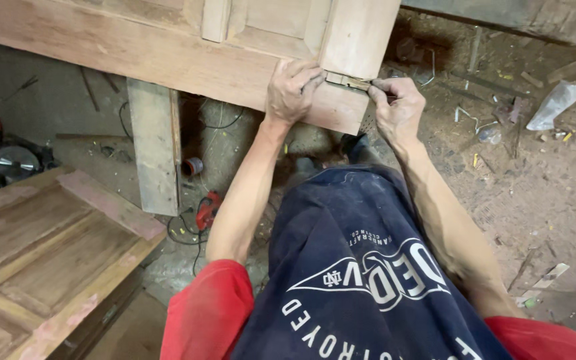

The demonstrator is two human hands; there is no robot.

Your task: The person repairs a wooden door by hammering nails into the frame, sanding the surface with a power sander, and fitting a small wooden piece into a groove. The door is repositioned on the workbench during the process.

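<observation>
The left hand [293, 90] rests on the edge of a large wooden door [188, 57], fingers curled over the lip, the grip closed around the corner of the recess cut into that edge. The right hand [398, 107] sits just beside it, thumb and forefinger pinched shut on the end of a small metal hinge plate [347, 81]. The plate lies in the recess, bridging the gap between the two grips and touching both. The door lies flat, raised on a wooden support post [156, 147] well to the left of the left grip. Below and left of the grips, a red power tool [208, 210] with a black cable lies on the floor [535, 193]. Further left, a second panelled door [41, 253] lies flat. To the right of the right grip, the floor carries wood offcuts, shavings and a crumpled clear plastic bag [555, 103]. The person wears a dark apron over red sleeves.
</observation>
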